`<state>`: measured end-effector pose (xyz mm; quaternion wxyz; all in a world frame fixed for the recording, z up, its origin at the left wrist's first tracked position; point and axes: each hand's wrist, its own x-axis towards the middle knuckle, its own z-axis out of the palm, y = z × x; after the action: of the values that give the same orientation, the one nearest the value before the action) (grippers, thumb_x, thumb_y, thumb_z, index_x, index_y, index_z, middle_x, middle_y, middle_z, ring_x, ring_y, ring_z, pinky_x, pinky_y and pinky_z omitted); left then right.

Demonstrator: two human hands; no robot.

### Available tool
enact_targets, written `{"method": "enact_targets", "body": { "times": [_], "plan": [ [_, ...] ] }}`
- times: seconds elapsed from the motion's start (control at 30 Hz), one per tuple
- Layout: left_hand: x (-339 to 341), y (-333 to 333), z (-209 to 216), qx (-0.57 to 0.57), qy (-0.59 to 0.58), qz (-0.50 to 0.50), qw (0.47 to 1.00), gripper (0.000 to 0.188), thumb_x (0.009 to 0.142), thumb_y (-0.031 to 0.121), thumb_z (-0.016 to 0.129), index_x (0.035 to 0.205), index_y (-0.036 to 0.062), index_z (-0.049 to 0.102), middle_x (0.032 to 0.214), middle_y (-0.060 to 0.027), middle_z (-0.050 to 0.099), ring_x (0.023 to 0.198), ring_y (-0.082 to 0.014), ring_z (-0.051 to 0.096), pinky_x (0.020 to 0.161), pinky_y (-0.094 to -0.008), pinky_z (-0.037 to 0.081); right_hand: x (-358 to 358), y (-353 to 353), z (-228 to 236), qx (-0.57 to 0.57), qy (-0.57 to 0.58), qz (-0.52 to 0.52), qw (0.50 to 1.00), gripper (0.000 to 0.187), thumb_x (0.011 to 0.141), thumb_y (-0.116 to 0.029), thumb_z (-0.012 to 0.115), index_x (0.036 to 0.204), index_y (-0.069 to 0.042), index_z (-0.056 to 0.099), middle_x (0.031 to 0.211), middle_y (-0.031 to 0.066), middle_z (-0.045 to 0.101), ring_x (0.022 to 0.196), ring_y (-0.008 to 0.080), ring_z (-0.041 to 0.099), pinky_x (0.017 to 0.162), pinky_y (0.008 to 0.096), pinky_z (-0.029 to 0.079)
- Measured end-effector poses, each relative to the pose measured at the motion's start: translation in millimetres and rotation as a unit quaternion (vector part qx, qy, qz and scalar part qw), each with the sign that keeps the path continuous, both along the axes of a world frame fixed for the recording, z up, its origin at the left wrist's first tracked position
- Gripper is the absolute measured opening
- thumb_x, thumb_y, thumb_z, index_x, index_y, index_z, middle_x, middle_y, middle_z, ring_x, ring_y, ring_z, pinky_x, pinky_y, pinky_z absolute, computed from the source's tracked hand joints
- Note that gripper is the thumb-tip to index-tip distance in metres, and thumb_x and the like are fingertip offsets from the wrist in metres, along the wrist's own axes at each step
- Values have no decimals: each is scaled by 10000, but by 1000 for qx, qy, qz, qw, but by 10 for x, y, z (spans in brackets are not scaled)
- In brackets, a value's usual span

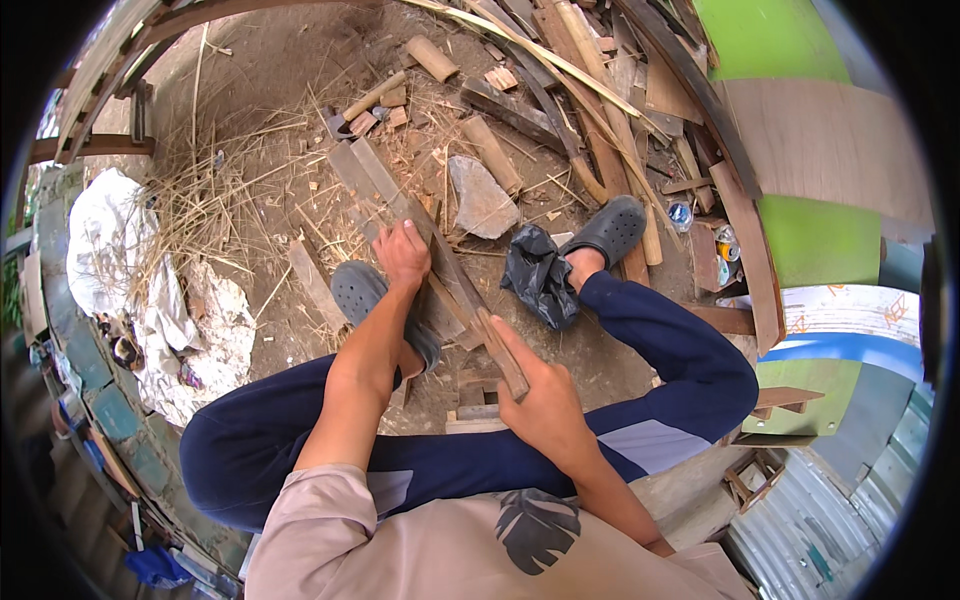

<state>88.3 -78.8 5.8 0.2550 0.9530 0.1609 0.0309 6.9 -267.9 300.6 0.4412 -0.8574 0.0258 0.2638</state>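
Observation:
I sit with my knees apart over a dirt ground. Between my feet, a weathered grey wooden board [368, 172] lies slanting from upper left to lower right. My left hand [403, 255] is closed over the board, fingers bent onto its surface. Alongside it runs a long, narrow brown strip [455, 275], darker toward its far end; whether that dark part is wood or a blade, I cannot tell. My right hand [548, 405] grips the near end of the strip, index finger stretched along it and thumb on its other side.
Beyond the board lies a wooden-handled tool [375, 95] with a dark head. A flat grey stone [482, 196] and a black plastic bag [540, 275] lie to its right. Timber [590, 110] piles up at far right. Straw [215, 200] and a white cloth [125, 240] are at left.

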Motion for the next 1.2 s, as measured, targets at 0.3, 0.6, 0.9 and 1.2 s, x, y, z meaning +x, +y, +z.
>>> {"method": "enact_targets", "body": {
  "times": [0.3,0.6,0.9,1.2],
  "plan": [
    [-62,44,-85,-5,20,-11,1000,390,1018,300,380,975,45,671,920,-183,678,998,-346,570,898,-465,374,504,495,-713,-67,-39,35,996,748,765,-31,618,1475,-183,435,831,295,662,787,486,647,711,563,516],
    [1,-9,-64,-32,21,-10,999,395,1013,294,371,968,42,672,907,-201,680,952,-372,578,885,-476,368,765,552,-936,-87,-53,25,994,734,773,-55,632,1469,-199,449,779,284,659,770,488,648,723,544,531],
    [-16,19,-116,-5,-22,4,1000,397,1012,291,370,982,38,674,916,-196,685,977,-350,581,926,-471,353,-28,90,-34,-52,5,41,998,766,755,-55,636,1479,-215,445,877,292,676,766,483,655,752,554,531],
    [-11,53,-43,0,1,-20,1000,403,1015,297,363,962,30,660,907,-193,682,976,-354,574,926,-470,354,162,166,-332,-69,9,47,996,731,785,-37,633,1472,-210,456,857,286,670,804,470,655,730,527,539]
  ]
}}
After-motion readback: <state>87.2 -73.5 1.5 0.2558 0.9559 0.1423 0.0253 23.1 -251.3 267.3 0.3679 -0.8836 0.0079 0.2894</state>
